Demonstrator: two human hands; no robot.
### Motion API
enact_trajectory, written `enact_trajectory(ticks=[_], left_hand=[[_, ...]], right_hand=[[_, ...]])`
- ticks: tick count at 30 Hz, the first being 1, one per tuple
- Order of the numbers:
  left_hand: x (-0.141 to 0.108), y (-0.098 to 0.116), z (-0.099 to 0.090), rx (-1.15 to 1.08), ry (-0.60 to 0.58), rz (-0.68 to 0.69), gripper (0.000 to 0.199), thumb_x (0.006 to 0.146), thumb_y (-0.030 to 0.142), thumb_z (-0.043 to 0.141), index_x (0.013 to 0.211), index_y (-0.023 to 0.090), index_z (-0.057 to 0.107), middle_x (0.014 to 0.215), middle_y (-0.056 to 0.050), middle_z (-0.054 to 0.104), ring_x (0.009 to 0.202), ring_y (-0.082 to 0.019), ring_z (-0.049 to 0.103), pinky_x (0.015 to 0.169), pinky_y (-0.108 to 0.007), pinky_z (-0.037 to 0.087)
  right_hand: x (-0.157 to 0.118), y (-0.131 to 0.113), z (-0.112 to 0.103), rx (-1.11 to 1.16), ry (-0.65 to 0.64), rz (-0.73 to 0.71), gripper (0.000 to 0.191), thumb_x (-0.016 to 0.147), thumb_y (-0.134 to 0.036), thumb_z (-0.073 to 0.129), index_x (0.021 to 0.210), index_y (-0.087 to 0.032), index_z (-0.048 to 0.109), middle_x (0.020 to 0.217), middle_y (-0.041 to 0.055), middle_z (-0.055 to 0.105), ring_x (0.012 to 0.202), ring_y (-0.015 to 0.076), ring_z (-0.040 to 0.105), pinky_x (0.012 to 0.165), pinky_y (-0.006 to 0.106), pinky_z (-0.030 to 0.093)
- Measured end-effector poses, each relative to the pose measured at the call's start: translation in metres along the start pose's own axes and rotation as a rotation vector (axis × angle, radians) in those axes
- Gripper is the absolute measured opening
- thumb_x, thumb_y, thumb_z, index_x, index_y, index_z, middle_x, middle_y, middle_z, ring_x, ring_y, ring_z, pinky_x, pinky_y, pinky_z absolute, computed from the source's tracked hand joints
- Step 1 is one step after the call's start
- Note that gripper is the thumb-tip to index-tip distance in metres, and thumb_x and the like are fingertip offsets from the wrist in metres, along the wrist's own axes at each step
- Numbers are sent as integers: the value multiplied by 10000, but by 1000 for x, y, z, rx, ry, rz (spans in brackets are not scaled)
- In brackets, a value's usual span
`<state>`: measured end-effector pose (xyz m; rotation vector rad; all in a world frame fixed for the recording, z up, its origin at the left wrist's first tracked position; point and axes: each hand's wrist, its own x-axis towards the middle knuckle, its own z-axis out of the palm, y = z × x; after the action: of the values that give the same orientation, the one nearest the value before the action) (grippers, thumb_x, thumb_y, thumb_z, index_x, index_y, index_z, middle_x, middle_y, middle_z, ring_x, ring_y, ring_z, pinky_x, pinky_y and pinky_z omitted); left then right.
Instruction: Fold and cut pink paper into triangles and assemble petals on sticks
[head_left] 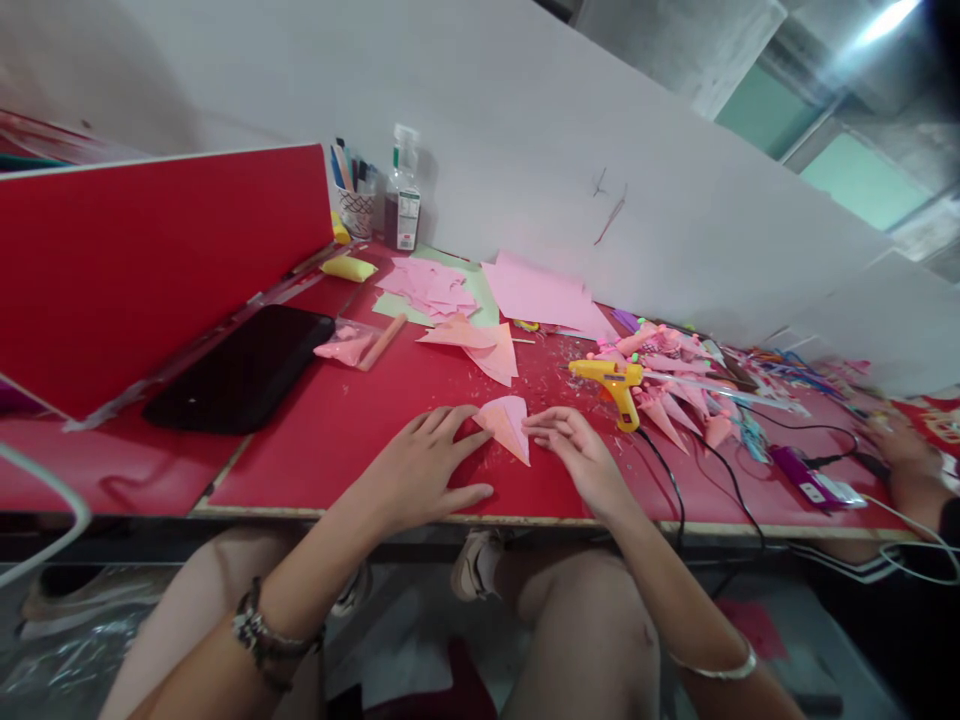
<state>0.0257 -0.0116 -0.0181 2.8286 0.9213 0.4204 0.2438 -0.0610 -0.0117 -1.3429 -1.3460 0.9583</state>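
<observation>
As the head view has it, folded paper [507,428]: pink and peach, roughly cone-shaped, lying on the red counter [292,470] between the two hands, point aimed at the near edge.
Left hand [416,468]: palm down, fingers loosely spread, thumb well away from them; fingertips are at the paper's left edge, nothing gripped that I can see.
Right hand [583,460]: thumb and fingers held narrow at the right edge; honestly can't tell if they're pinching any paper.
Paper's weight: basically nothing, I'd guess, so a careless nudge would probably skid it.
Layered fold: looks thin and bendy, likely a bit stiffer where it doubles up; squeeze hard and I'd expect dents.
Paper's edges: probably not slippery, just fiddly to get under. I'd pinch lightly at both sides.
Pointed tip: seems easiest to crumple, so I'd leave it alone.
Yellow glue gun [611,378]: off to the right, beside pink cones [667,415].
</observation>
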Motion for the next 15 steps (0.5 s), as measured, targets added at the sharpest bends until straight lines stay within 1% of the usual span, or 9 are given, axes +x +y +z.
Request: enact_trajectory(ticks=[3, 4, 7, 10, 15], left_hand=[[0, 0, 0, -4, -1, 5, 551, 817, 569, 348, 1266, 256, 411, 1252, -80, 428, 1160, -257, 373, 955, -399, 309], [0, 0, -1, -5, -2, 7, 546, 819, 568, 346, 1264, 259, 413, 1239, -77, 437, 1155, -255, 375, 950, -395, 314], [1, 0, -1, -2, -2, 10, 538, 816, 566, 352, 1258, 267, 418, 1229, -72, 441, 1140, -253, 385, 940, -390, 323], [1, 0, -1, 2, -5, 9, 543, 812, 569, 358, 1257, 264, 421, 1221, -73, 446, 1131, -253, 390, 938, -390, 326], [1, 0, -1, 5, -5, 5, 544, 805, 569, 372, 1256, 268, 423, 1211, -71, 453, 1127, -255, 391, 937, -393, 328]], right_hand=[[0, 5, -2, -115, 124, -29, 105, 821, -238, 410, 910, -206, 457, 955, 68, 591, 907, 160, 572, 785, 333, 448], [-1, 6, -2, -153, 139, -24, 108, 823, -232, 398, 912, -205, 454, 936, 67, 594, 883, 159, 575, 774, 334, 451], [-1, 8, -1, -192, 96, -16, 131, 827, -213, 378, 941, -203, 442, 927, 67, 605, 868, 152, 577, 798, 342, 443], [-1, 6, 2, -145, 68, -36, 132, 828, -209, 382, 948, -207, 438, 950, 64, 610, 903, 146, 577, 841, 343, 431], [-1, 2, 3, -87, 23, -29, 125, 834, -241, 402, 944, -214, 455, 977, 61, 626, 959, 154, 577, 866, 343, 421]])
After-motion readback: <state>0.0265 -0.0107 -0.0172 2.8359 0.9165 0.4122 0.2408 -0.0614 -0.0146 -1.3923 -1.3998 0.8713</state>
